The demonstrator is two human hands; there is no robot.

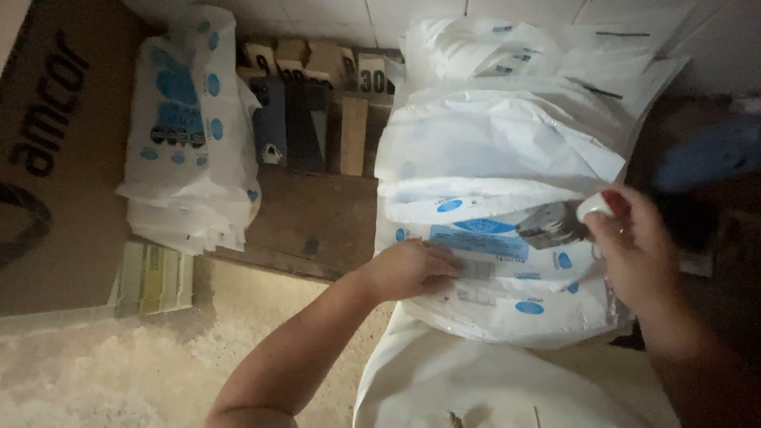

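Note:
A thick stack of white plastic bags with blue print (491,166) lies on a dark wooden bench (317,222). My left hand (412,268) rests flat on the top bag, pressing near its blue label. My right hand (630,250) grips a paintbrush by its white handle; the brush's dark bristles (551,228) touch the top bag just right of the label.
A second bundle of white and blue bags (190,135) leans at the left of the bench. Small cardboard tags and dark blocks (309,103) stand behind it. A big brown cardboard box (63,150) fills the left side. White granular material (158,364) covers the floor.

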